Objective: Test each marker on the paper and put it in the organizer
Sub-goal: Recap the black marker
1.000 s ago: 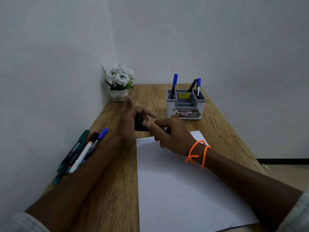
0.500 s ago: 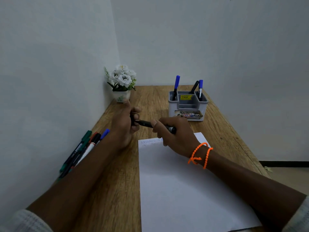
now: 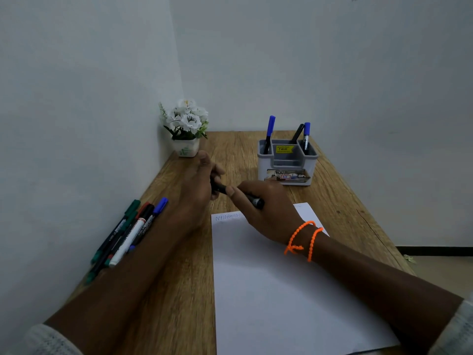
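Black marker [image 3: 252, 200]: gripped in right hand [image 3: 266, 211], far end pinched by left hand [image 3: 198, 184], above paper's [image 3: 281, 290] top edge. Organizer [image 3: 286, 162]: three markers inside, on table [image 3: 179, 290].

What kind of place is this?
Probably a small desk in a plain room corner: a wooden table against bare walls, with a gray organizer, loose markers, paper and a flower pot.

Black marker [image 3: 252, 200]: middle hidden in right hand [image 3: 266, 211], far end inside left hand [image 3: 198, 184]. Scribbles [image 3: 227, 217] on paper [image 3: 268, 290] too small to read. Organizer [image 3: 286, 162] label blurred.
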